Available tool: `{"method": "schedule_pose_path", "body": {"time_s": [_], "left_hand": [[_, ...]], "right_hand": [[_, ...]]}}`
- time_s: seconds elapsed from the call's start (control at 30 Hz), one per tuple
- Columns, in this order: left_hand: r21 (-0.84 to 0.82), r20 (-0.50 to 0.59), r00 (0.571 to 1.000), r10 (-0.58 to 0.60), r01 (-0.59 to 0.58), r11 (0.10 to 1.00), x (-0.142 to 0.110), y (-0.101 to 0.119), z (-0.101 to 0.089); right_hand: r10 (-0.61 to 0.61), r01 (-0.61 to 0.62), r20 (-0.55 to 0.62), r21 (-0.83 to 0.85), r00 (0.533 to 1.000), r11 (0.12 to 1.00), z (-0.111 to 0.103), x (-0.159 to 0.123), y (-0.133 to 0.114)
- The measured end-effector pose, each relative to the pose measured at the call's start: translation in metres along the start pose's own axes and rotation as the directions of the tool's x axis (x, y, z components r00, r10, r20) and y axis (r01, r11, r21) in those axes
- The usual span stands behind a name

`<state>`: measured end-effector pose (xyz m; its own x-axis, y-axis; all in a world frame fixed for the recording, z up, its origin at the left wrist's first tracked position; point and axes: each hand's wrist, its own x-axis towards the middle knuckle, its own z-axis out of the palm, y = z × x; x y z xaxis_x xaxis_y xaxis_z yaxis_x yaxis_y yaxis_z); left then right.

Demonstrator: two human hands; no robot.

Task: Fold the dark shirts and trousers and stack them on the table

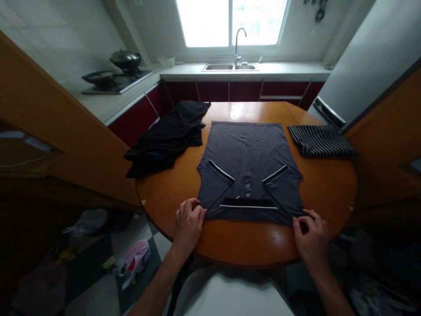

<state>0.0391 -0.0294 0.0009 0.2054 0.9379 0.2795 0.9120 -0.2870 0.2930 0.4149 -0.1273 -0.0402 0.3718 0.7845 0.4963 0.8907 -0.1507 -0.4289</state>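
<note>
A dark grey polo shirt (246, 149) lies spread flat on the round wooden table (250, 245), its black collar with a white edge toward me. Both sleeves are folded inward over the body, and their black-and-white cuffs point at the buttoned placket. At the shirt's near left corner, my left hand (190, 219) is closed with thumb and fingers together on the cloth. My right hand (311, 232) pinches the near right corner between thumb and index finger, the other fingers curled.
Dark clothing (171, 136) lies heaped at the table's left side. A folded black-and-white striped garment (320, 140) sits at the right. Beyond the table are a counter with a sink (219, 67) and a stove (118, 83). Plastic bags (136, 259) lie on the floor to the left.
</note>
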Motion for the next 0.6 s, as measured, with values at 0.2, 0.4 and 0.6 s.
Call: {"method": "schedule_pose_path", "body": {"time_s": [0.2,0.4,0.6], "left_hand": [[-0.098,-0.091,0.988,0.121,-0.13,0.987,0.0,0.019,-0.006],[-0.113,0.177,0.843,0.508,-0.496,0.861,0.018,0.077,0.005],[-0.08,0.236,0.823,0.516,-0.513,0.855,0.026,0.083,0.025]], "right_hand": [[-0.017,0.02,-0.075,0.045,0.997,0.999,-0.001,0.009,-0.023],[-0.287,0.263,0.18,0.144,0.941,0.954,0.014,0.014,-0.088],[-0.296,0.321,0.377,-0.002,0.878,0.947,0.032,0.002,-0.103]]}}
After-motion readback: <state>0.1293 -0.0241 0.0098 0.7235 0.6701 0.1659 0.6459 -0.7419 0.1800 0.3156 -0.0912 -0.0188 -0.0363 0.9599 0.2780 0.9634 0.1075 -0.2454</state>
